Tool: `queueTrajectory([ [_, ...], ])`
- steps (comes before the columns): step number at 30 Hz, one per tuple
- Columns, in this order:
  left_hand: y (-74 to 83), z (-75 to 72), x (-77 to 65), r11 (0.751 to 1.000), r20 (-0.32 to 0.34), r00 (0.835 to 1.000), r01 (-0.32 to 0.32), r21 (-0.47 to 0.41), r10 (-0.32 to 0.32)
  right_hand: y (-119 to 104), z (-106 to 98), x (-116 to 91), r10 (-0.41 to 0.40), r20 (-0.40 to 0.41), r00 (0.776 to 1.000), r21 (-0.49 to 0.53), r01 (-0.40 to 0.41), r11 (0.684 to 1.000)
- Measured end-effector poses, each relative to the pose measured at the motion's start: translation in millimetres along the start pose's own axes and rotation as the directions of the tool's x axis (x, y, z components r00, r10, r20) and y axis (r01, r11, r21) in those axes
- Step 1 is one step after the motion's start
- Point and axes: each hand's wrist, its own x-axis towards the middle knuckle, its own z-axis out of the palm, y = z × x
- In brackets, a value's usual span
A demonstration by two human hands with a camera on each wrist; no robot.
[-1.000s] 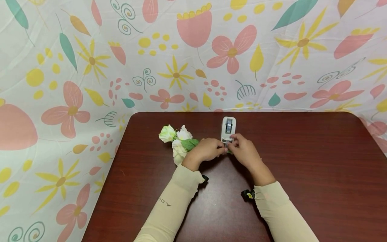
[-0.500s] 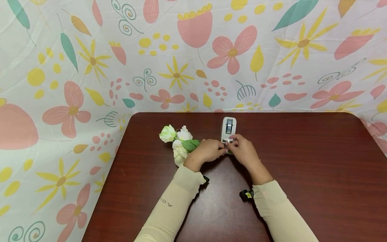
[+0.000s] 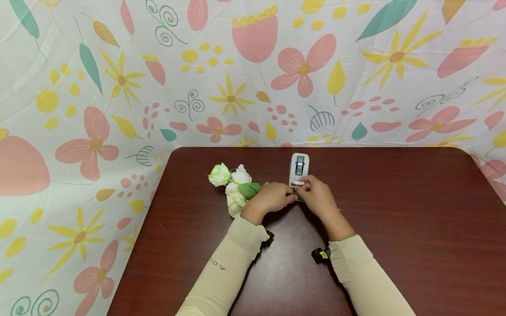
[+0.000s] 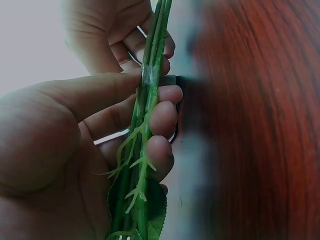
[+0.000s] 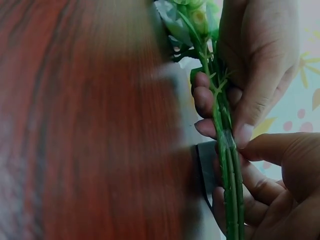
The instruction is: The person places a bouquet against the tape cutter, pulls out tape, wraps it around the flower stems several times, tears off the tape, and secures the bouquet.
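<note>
My left hand (image 3: 272, 196) grips the green stems (image 4: 145, 170) of several white artificial flowers (image 3: 236, 199), whose heads lie to its left. In the left wrist view the stems run bundled across its curled fingers. A short band of clear tape (image 4: 149, 75) lies around part of the bundle near the thumb tip. My right hand (image 3: 319, 196) holds the stems beside that tape, its thumb and fingers close about them in the right wrist view. Just beyond the fingertips stands a white tape dispenser (image 3: 299, 164) with a roll in it. The stems are mostly hidden in the head view.
The dark red wooden table (image 3: 403, 210) stretches to both sides of the hands. A patterned floral cloth (image 3: 253, 87) hangs behind and at the left. Black wrist cameras (image 3: 321, 255) sit under the sleeves.
The right hand and forearm have shifted slightly left. Clear tape seen between the fingertips one second ago is now hardly visible there in the head view. Flowers and dispenser stay put.
</note>
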Motion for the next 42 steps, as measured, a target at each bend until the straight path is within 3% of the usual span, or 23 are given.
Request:
queueTrajectory([
  [12, 0.0, 0.5, -0.8, 1.000, 0.001, 1.000, 0.000, -0.024, 0.000, -1.1, 1.2, 0.5, 0.015, -0.005, 1.000, -0.008, -0.015, 1.000],
  [42, 1.0, 0.9, -0.5, 1.000, -0.002, 1.000, -0.004, 0.012, 0.004, -2.6, 2.0, -0.1, 0.015, -0.032, 0.999, -0.015, -0.015, 1.000],
])
